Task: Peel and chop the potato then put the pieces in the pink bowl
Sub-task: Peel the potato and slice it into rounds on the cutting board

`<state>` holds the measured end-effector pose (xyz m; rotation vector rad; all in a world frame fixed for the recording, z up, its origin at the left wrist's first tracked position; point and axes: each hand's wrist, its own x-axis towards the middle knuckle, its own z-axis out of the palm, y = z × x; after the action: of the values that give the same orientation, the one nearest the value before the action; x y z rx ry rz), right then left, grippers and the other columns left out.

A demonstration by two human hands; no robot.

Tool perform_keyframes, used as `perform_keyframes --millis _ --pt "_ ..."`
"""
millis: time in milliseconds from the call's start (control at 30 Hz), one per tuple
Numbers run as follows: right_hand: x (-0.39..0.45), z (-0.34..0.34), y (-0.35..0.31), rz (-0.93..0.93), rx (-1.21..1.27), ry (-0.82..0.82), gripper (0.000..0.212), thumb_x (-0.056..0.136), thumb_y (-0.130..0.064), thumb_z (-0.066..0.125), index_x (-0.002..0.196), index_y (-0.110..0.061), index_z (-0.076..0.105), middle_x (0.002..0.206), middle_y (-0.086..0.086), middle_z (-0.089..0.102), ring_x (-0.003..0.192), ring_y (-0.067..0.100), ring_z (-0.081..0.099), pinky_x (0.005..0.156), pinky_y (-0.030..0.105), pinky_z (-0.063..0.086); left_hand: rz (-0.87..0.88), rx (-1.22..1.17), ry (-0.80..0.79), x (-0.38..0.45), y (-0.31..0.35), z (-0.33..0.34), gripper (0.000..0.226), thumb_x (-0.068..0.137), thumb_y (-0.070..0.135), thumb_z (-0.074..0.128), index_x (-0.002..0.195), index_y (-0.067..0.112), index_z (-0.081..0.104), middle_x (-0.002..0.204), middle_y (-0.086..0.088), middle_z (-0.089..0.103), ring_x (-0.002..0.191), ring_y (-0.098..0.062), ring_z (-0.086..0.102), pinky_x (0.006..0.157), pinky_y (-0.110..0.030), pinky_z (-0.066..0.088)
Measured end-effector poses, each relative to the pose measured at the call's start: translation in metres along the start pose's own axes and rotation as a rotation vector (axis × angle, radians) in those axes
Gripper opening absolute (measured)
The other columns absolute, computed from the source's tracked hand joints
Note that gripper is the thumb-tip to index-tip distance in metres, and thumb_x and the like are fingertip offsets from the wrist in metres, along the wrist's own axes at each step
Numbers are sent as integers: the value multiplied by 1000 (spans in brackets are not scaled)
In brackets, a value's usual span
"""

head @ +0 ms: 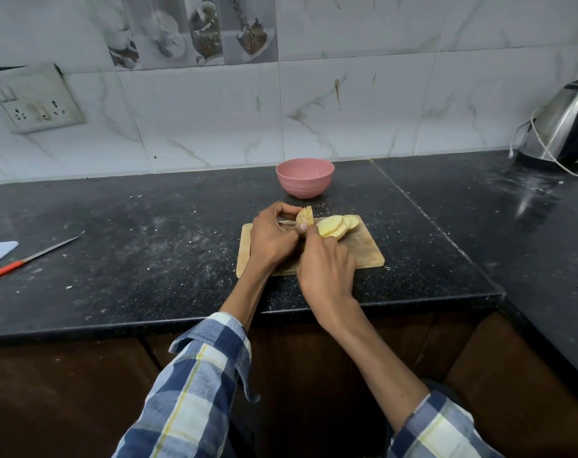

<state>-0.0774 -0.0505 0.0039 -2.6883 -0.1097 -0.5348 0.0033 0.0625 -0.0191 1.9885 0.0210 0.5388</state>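
Nearest, the right hand (325, 262) curls over a knife I can barely see. The left hand (272, 238) pinches the potato end (304, 219) steady on the chopping board (363, 252), beside cut slices (335, 225). Beyond, on the worktop (148, 233), waits the pink bowl (304, 178).

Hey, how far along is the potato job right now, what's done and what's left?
Partly done: several potato slices already lie fanned out on the cutting board. In hand: the left hand holds the remaining potato piece, which still shows some skin, while the right hand works against it; the knife it seems to hold is mostly hidden. Left: finish cutting and move everything into the pink bowl, where no pieces show yet.
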Motion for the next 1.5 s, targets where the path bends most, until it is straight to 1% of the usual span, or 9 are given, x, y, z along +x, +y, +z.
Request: perform_keyframes --millis 167,433,667,767,867,967,1167,1267,1500 --pt "-24 -7 13 0 9 -6 48 93 -22 70 137 -20 49 110 5 67 100 27 65 71 38 43 -8 -2 15 3 -2 3 22 83 11 83 102 20 76 90 14 75 68 10 65 63 -6 45" --pt "-33 -23 18 6 46 -12 30 97 -24 63 126 -24 53 109 4 66 100 27 64 77 40 47 -21 4 28 5 -3 5 21 84 14 83 103 20 76 88 15 74 68 10 65 63 -8 46" --pt "-39 -35 28 17 105 4 20 97 -25 63 117 -25 59 105 1 68 96 26 67 77 42 54 -1 26 27 1 0 3 24 81 21 84 103 26 77 88 13 76 72 -2 70 76 -27 59" --pt "-35 -34 33 26 148 2 15 97 -28 62 112 -26 60 101 -2 67 93 23 66 73 40 53 14 32 19 -1 4 2 24 81 23 84 104 26 77 90 14 76 73 -3 69 80 -35 61" --pt "-31 -31 40 51 192 51 10 98 -29 61 108 -27 59 97 -5 65 90 21 65 66 35 44 45 77 17 -5 9 1 25 83 29 81 107 28 78 90 17 75 77 -2 69 80 -36 61" --pt "-25 -29 47 102 265 46 7 99 -30 61 106 -28 58 93 -8 60 83 19 57 66 33 37 72 123 -5 -8 12 -2 26 82 33 80 108 31 77 92 16 75 79 -3 69 82 -38 61" --pt "-17 -22 49 127 266 43 7 99 -31 60 105 -28 58 96 -3 65 90 23 64 67 35 43 102 125 22 -13 10 -11 29 86 35 79 114 26 76 105 15 73 87 4 66 85 -34 59" --pt "-15 -21 45 117 239 72 9 99 -30 60 108 -26 57 99 1 67 93 27 66 67 36 45 137 152 40 -14 6 -12 29 85 38 79 112 26 77 109 13 73 95 0 65 92 -34 55" --pt "-12 -25 38 49 223 154 14 99 -30 61 112 -25 57 96 4 68 88 28 66 63 34 40 193 207 -21 -16 7 -9 32 84 33 79 116 25 77 113 12 75 99 -1 65 98 -34 52"
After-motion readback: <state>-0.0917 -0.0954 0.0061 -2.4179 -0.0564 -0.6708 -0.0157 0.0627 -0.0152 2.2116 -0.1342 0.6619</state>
